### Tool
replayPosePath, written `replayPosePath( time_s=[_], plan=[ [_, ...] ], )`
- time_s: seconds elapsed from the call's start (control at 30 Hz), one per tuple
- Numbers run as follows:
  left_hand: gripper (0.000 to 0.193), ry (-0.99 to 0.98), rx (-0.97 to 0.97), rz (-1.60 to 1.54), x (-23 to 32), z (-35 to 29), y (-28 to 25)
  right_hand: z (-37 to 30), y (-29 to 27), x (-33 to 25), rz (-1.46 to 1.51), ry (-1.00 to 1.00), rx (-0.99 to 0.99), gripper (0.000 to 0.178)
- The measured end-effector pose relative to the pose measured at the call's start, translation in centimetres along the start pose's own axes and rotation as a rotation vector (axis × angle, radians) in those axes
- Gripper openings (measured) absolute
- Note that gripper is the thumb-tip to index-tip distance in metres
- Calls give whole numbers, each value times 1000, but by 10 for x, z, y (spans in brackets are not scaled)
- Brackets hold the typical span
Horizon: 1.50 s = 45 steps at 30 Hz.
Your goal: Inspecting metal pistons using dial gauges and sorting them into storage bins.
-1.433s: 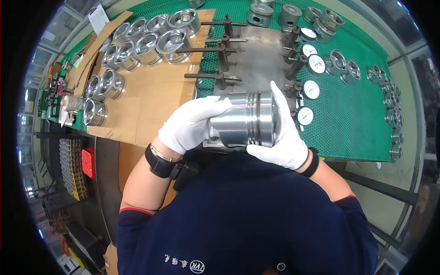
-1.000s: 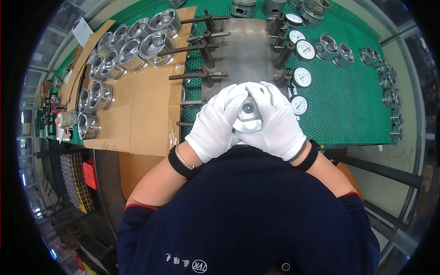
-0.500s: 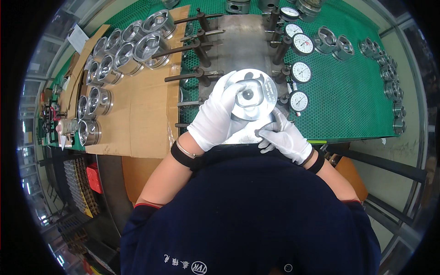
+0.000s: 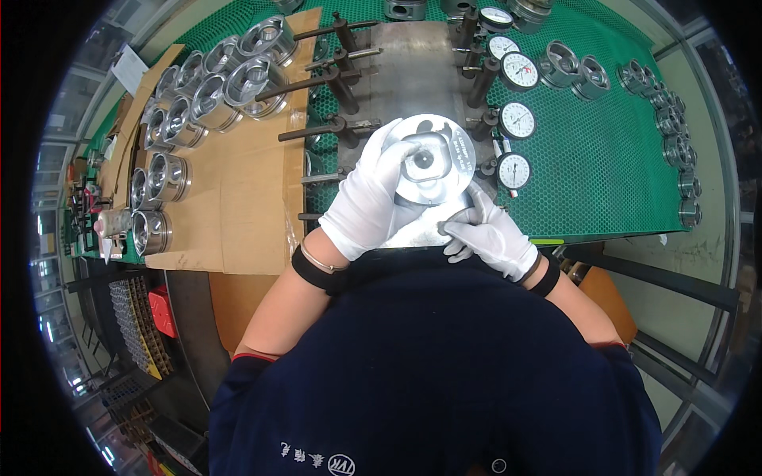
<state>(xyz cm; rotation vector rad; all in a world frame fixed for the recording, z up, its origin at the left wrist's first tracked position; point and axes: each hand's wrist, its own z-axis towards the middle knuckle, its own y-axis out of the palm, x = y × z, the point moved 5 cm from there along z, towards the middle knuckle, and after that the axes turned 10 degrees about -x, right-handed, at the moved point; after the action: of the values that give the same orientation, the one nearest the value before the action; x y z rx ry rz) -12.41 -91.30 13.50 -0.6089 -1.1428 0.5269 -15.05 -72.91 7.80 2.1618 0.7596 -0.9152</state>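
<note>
A shiny metal piston (image 4: 456, 176) is held above the near end of a steel plate (image 4: 409, 67), its round crown with a recessed bowl turned up toward me. My left hand (image 4: 367, 194), in a white glove, is closed around the piston's left side, with the thumb over the crown. To the lower right of the piston, my gloved right hand (image 4: 494, 238) has its thumb and forefinger drawn together. A small dark spot shows at those fingertips; whether it is a held object or a stained glove tip is unclear. The piston's underside is hidden.
Several dial gauges (image 4: 513, 169) on posts line the plate's right side, and rods on posts (image 4: 341, 127) stick out on its left. More pistons (image 4: 213, 103) stand on cardboard (image 4: 226, 198) at left. Others (image 4: 591, 77) stand on the green mat (image 4: 591, 163) at right.
The whole view has shifted slightly. Both hands and the piston keep nearly the same pose.
</note>
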Motion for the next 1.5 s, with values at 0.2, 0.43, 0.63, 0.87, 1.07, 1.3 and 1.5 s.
replayPosePath(
  time_s=[0.2,0.43,0.63,0.87,1.07,1.3,1.5],
  plan=[
    [74,-22,-22,3,1,0,0,0,0,1,38,10,1,97],
    [69,24,18,21,3,0,-2,1,2,-1,21,-5,1,97],
    [70,18,16,39,1,-3,1,-2,0,-3,-33,20,28,98],
    [50,-58,4,113,25,2,-15,-20,-9,-22,-1119,-282,150,87],
    [61,-305,-298,-973,75,20,-8,-77,-47,-86,-690,-750,195,56],
    [46,-296,-75,-325,42,2,-24,-111,-207,-61,-102,-213,597,30],
    [38,-656,401,-348,16,-85,-36,-82,-422,-36,219,-130,912,23]
  ],
)
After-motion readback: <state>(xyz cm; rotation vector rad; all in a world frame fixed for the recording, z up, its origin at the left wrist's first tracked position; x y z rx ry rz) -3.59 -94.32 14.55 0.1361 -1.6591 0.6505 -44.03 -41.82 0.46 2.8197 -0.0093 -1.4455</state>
